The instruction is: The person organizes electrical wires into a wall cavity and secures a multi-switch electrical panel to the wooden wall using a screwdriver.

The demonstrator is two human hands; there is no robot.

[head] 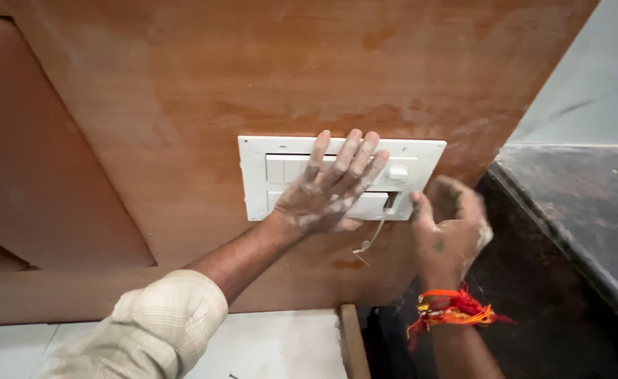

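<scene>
A white switch plate (260, 184) with rocker switches and a small round knob (398, 172) is set into a brown wooden panel (183, 91). My left hand (330, 189), dusted white, lies flat on the plate with its fingers spread. My right hand (449, 228) is curled at the plate's lower right corner, blurred, its fingers closed by an open gap in the plate; whether it grips a tool is unclear. A thin pale wire (372, 238) hangs from that gap. An orange and red thread band (453, 309) circles my right wrist.
A dark stone counter (589, 203) lies to the right, with a pale wall (596, 84) behind it. A wooden strip (351, 344) and a white surface (274, 344) sit below the panel. My left sleeve (155, 326) is cream checked cloth.
</scene>
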